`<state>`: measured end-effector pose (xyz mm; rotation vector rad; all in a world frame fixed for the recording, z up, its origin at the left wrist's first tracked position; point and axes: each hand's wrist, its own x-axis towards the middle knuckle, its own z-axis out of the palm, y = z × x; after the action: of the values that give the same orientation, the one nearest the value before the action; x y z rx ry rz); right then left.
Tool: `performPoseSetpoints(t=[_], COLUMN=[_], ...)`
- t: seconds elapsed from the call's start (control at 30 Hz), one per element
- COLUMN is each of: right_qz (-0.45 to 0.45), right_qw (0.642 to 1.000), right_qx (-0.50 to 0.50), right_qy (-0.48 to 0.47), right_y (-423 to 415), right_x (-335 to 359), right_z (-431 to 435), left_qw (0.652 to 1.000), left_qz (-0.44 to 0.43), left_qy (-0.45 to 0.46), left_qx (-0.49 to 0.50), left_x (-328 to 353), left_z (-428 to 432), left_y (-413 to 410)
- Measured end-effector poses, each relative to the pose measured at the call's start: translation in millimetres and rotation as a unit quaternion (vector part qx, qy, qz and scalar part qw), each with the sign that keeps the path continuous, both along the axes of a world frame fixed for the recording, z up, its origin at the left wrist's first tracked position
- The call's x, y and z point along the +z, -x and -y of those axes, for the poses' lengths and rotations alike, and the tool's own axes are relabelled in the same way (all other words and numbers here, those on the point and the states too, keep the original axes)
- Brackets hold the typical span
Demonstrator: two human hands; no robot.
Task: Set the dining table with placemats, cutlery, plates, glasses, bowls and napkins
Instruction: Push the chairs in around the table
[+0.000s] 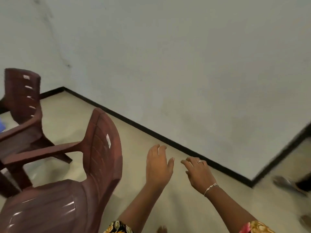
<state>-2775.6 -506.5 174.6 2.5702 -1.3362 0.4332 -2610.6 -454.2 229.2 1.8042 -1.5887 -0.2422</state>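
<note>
My left hand (158,163) hangs in the air over the floor, fingers relaxed and holding nothing. My right hand (198,174), with a ring and a bracelet at the wrist, is beside it, fingers loosely spread and empty. No table, placemat, cutlery, plate, glass, bowl or napkin is in view. The picture is blurred by motion.
A dark red plastic armchair (94,165) stands close at the lower left, a second armchair (23,101) behind it. The pale wall (185,64) with a black skirting (151,130) runs across. Beige tiled floor (185,207) lies below. Someone's sandalled foot (289,184) is at the right.
</note>
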Motion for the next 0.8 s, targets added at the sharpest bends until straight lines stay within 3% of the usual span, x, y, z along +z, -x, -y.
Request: performPoseSetpoints(t=[0.2,0.37,0.63,0.8], right_qz=[-0.013,0.030,0.102,0.097], right_qw=[0.988,0.953,0.808,0.676], right_qx=[0.153,0.301,0.580,0.730], right_qy=[0.014,0.004,0.010,-0.018], right_y=[-81.2,-174.6,-333.1,-383.1], right_x=[18.6,37.9,48.9,48.8], right_z=[146.5,220.7,258.2,266.6], left_qw=[0.992,0.969,0.901,0.839], left_qz=[0.020,0.072,0.105,0.050], left_qy=[0.043,0.053,-0.006,-0.055], left_qx=[0.120,0.231,0.422,0.539], left_x=[30.6,31.2,11.4,8.8], left_z=[108.7,149.1,152.3,159.5], left_y=[-63.0,-118.4,-173.1,-166.6])
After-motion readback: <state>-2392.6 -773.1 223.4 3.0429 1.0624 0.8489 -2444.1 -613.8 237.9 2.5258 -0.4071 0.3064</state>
